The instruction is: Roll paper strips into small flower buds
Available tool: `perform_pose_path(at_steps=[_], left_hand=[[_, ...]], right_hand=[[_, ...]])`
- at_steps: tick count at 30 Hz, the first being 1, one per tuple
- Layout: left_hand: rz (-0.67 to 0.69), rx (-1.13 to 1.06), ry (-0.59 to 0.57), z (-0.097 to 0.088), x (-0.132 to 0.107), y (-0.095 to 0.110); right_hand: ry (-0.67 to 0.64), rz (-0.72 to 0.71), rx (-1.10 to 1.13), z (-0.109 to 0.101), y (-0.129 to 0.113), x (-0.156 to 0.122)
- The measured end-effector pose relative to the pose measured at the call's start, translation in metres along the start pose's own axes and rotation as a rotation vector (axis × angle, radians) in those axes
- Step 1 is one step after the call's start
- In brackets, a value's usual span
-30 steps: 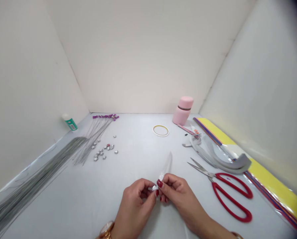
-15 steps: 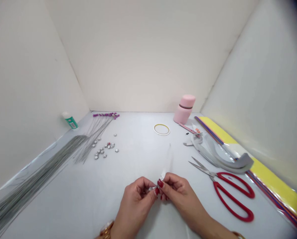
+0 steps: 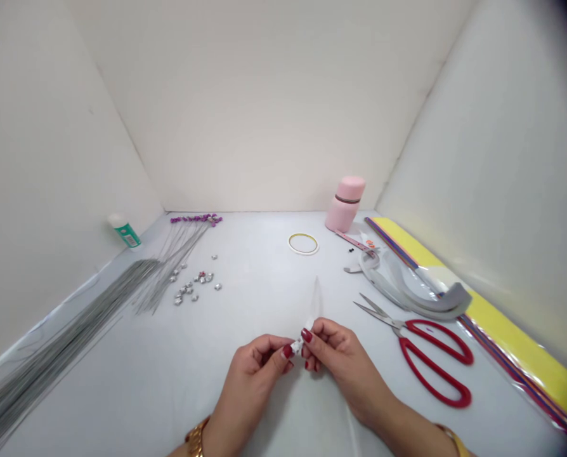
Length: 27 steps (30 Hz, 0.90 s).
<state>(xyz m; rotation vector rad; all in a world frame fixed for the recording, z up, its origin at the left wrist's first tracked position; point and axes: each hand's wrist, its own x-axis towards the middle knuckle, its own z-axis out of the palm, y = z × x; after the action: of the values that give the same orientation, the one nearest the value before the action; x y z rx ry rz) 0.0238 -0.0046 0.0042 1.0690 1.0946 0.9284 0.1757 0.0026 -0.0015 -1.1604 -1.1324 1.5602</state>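
My left hand (image 3: 250, 381) and my right hand (image 3: 335, 362) meet low in the middle of the view, their fingertips pinching a small crumpled silver piece (image 3: 297, 346) between them. From that piece a narrow clear plastic strip (image 3: 314, 301) rises away from me. Whether the strip is joined to the silver piece is too small to tell. A gold watch shows on my left wrist, and a gold bracelet on my right. Red scissors (image 3: 421, 346) lie nearest my right hand.
Left of my hands are long grey wires (image 3: 59, 336), thin wires with purple tips (image 3: 183, 254) and silver beads (image 3: 191, 285). Further back stand a glue bottle (image 3: 124, 231), a pink flask (image 3: 345, 204) and a tape ring (image 3: 303, 244). Grey strips (image 3: 407, 285) lie on yellow sheets (image 3: 516, 330) at right.
My hands sit slightly higher in the view and their fingers have shifted on the silver piece. Everything on the table appears slightly further left and smaller as the head camera moves.
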Motion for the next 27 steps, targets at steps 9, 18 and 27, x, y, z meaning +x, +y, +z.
perform_pose_path(at_steps=[9,18,27], left_hand=[[-0.031,-0.073,0.049,0.003,0.003,-0.0009],[0.093,0.213,0.063,-0.0017,-0.0028,-0.0028],[0.059,0.143,-0.031,-0.0022,-0.0011,-0.0003]], right_hand=[[-0.1,0.014,-0.085,0.0027,-0.0013,-0.0015],[-0.103,-0.011,-0.118,0.002,-0.0012,-0.0015],[-0.118,-0.051,-0.213,-0.0006,0.0009,-0.0035]])
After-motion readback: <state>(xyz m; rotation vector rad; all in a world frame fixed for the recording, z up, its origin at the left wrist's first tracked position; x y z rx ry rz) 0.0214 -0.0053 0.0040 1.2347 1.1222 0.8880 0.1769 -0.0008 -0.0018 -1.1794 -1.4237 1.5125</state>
